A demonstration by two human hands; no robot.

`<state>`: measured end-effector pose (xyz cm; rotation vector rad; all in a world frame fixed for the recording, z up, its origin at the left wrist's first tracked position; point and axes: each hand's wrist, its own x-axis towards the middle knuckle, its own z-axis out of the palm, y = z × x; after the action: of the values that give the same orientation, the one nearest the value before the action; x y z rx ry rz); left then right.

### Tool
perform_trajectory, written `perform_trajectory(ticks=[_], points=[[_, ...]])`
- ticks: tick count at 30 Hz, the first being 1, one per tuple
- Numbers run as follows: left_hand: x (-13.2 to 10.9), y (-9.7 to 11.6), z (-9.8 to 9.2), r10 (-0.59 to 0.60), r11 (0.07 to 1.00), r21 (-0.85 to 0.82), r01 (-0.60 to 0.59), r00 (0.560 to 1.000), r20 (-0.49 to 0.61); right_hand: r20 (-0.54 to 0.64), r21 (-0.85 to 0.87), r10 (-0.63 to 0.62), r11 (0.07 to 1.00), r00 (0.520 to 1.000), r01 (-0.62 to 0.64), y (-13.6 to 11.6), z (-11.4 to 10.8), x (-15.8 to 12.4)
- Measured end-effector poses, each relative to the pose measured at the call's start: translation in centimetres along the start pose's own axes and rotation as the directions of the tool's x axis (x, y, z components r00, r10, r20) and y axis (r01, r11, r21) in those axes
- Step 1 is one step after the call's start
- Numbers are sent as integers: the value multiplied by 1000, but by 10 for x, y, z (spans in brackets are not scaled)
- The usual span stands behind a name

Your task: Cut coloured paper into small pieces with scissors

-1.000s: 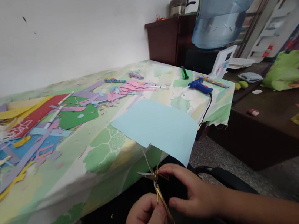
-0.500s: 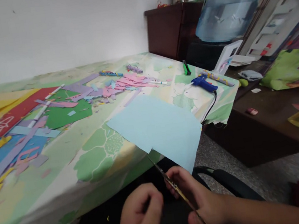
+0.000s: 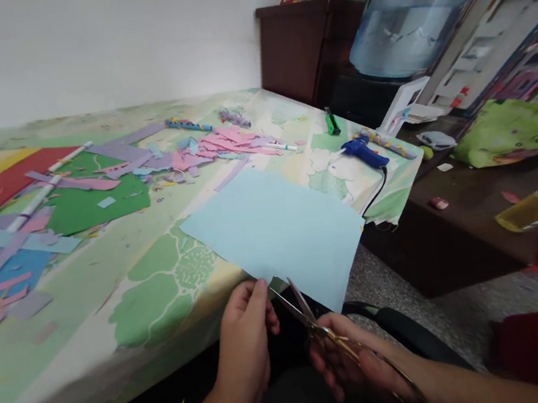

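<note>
A light blue sheet (image 3: 277, 224) lies at the table's front edge, its near corner jutting past it. A small notch shows in its near edge. My left hand (image 3: 245, 329) pinches the sheet's near edge, just left of the notch, between thumb and finger. In my right hand (image 3: 353, 357) is a pair of scissors (image 3: 318, 329) with gold-coloured handles. Their blades are spread apart and point at the notch, with the tips close to the paper's edge. Whether the blades touch the sheet I cannot tell.
Coloured scraps (image 3: 230, 143) and a green sheet (image 3: 99, 200) lie on the patterned tablecloth (image 3: 157, 299). A blue glue gun (image 3: 365, 152) with a black cord and a green cutter (image 3: 332, 122) are at the right. Beyond stand a brown cabinet (image 3: 294, 49) and a water bottle (image 3: 395, 28).
My left hand has moved up from below the table edge and taken the sheet's edge. The scissors have opened and turned in my right hand. The view has shifted slightly.
</note>
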<state>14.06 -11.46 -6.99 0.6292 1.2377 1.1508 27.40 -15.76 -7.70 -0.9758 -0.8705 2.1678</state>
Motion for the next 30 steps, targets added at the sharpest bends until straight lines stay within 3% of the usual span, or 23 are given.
perform_trajectory(ticks=[6, 15, 24, 30], points=[[-1, 2, 1, 7, 1000, -16, -6, 998, 58, 65, -112, -74, 990, 995, 81, -16, 3, -26], [-5, 9, -4, 23, 999, -40, -19, 996, 84, 145, -203, 23, 979, 989, 7, -32, -13, -26], [1, 13, -16, 97, 992, 78, -101, 994, 47, 198, -129, 201, 976, 959, -178, -67, 16, -20], [3, 13, -29, 130, 970, 198, -142, 989, 72, 180, -171, 214, 968, 960, -184, -84, 20, -13]])
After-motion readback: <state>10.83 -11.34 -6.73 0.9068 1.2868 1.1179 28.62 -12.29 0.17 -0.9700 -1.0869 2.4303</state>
